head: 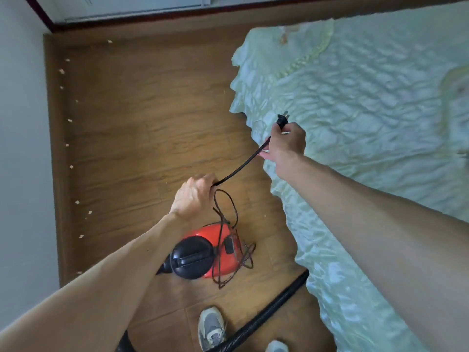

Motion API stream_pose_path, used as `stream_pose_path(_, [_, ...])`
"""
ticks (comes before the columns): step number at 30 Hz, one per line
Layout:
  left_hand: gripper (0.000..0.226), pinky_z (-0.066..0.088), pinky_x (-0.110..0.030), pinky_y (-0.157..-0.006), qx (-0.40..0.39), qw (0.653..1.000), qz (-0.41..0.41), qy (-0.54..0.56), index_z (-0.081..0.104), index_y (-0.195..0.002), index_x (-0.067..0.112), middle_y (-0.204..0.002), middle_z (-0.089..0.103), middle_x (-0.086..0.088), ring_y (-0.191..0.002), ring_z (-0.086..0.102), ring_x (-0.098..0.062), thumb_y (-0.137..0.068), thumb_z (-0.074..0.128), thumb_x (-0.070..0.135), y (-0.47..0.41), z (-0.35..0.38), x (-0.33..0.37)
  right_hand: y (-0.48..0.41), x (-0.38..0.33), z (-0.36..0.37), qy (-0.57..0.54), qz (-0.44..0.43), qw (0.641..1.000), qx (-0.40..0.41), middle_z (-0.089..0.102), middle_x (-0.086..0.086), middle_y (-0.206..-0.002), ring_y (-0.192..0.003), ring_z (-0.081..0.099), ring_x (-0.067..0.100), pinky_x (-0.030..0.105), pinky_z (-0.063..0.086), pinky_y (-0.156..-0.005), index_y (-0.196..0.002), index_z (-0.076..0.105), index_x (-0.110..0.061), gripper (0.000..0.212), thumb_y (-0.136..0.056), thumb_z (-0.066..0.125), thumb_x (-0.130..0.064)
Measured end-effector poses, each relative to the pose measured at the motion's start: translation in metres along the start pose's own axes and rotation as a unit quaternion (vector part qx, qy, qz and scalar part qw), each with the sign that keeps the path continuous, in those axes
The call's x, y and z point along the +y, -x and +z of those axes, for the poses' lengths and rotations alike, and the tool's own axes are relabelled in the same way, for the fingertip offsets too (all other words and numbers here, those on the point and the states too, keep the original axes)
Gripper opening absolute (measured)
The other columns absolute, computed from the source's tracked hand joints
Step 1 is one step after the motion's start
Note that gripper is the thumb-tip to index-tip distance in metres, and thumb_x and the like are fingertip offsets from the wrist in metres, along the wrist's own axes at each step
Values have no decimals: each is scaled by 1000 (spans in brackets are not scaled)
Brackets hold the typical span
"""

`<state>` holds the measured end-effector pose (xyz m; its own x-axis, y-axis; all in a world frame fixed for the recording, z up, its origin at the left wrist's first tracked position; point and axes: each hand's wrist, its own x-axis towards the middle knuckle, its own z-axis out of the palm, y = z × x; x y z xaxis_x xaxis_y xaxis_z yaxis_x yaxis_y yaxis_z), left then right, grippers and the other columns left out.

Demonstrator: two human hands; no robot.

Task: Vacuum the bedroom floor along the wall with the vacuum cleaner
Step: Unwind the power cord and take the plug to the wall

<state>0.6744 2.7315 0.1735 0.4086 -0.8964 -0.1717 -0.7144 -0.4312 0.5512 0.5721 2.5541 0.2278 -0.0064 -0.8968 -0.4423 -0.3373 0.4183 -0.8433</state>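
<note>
Cord [242, 167] runs taut between our two hands, its long axis slanting from lower left up to upper right. Our left hand [194, 198] holds the lower end of this stretch, fingers curled round it. Our right hand [288, 143] grips the upper end, fingers closed on the cord just behind the plug [282, 120]. The plug juts out beyond our right fingers, and its prongs point up and a little right, over the edge of the pale green bed cover [368, 110].

Below our left fingers, loose loops of the same cord hang down and drape over the vacuum cleaner [203, 252]. It is a red body with a round black lid and handle, standing on the wooden floor [142, 123] just under our left wrist. Our left forearm hides part of it. Its long axis lies lower left to upper right, with a black cone at the lower-left end.

A black ribbed hose [269, 311] slants from the bed's edge down to the bottom of the view, passing between our grey shoes [210, 326]. Well to the left of our left fingers, small pale scraps [61, 71] dot the floor in a line along the wall [22, 148].
</note>
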Motion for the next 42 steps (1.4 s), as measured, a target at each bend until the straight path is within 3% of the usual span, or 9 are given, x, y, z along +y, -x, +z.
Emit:
stream_pose_path(7, [8, 55, -42, -62, 33, 998, 37, 26, 62, -98, 14, -83, 68, -4, -73, 64, -31, -95, 54, 16, -24, -54, 81, 2, -95, -54, -25, -92, 995, 16, 63, 22, -112, -89, 69, 37, 34, 60, -52, -77, 47, -23, 24, -99, 56, -25])
stream_pose_path(11, [11, 55, -39, -64, 12, 999, 37, -16, 63, -101, 17, -86, 70, -2, -75, 65, -29, -97, 54, 21, -27, -88, 143, 15, -148, -90, 0, -162, 986, 36, 66, 13, -102, -82, 69, 32, 50, 61, -69, -75, 47, -28, 25, -98, 57, -27])
stream_pose_path(14, [7, 55, -37, -65, 16, 999, 40, 11, 64, -97, 16, -82, 68, -2, -74, 65, -28, -95, 58, 18, -29, -112, 188, 27, -190, -119, 16, -212, 976, 45, 65, 7, -88, -81, 68, 31, 55, 59, -70, -80, 52, -25, 18, -97, 58, -30])
stream_pose_path(19, [5, 41, -13, -51, 40, 991, 46, 122, 70, -91, 16, -72, 67, 2, -57, 56, -6, -90, 65, 15, -28, -167, 277, 50, -273, -181, 40, -331, 940, 76, 65, 7, -88, -83, 65, 36, 57, 57, -69, -84, 52, -24, 13, -91, 55, -35])
stream_pose_path(22, [4, 50, -27, -57, 57, 982, 66, 165, 71, -85, 21, -67, 68, 5, -59, 64, -14, -86, 68, 19, -24, -195, 326, 65, -322, -223, 55, -383, 917, 92, 66, 9, -85, -77, 64, 38, 57, 56, -67, -85, 50, -27, 13, -86, 50, -40])
stream_pose_path(26, [4, 49, -19, -54, 79, 973, 121, 179, 72, -81, 20, -63, 69, 3, -50, 64, -6, -85, 72, 17, -13, -233, 393, 102, -380, -284, 53, -434, 891, 121, 67, 9, -81, -71, 65, 36, 55, 56, -63, -87, 52, -27, 10, -91, 55, -36])
stream_pose_path(30, [13, 54, -31, -65, 88, 966, 164, 179, 67, -76, 27, -61, 68, 1, -54, 66, -12, -85, 73, 19, 2, -262, 452, 140, -425, -344, 39, -454, 878, 144, 68, 7, -83, -71, 66, 33, 51, 58, -66, -90, 54, -23, 10, -96, 60, -29])
stream_pose_path(36, [25, 53, -29, -53, 62, 945, 229, 224, 64, -69, 29, -57, 60, 2, -47, 54, -4, -85, 72, 11, 34, -286, 544, 185, -466, -440, 5, -471, 860, 196, 68, 4, -79, -69, 67, 25, 44, 60, -63, -94, 65, -18, 9, -95, 64, -28])
stream_pose_path(42, [24, 58, -36, -51, 0, 922, 282, 264, 64, -70, 24, -67, 57, -7, -54, 59, -16, -88, 70, 8, 76, -294, 634, 229, -482, -543, 3, -477, 838, 266, 70, 4, -83, -74, 64, 21, 25, 41, -63, -98, 69, -11, 17, -96, 62, -26])
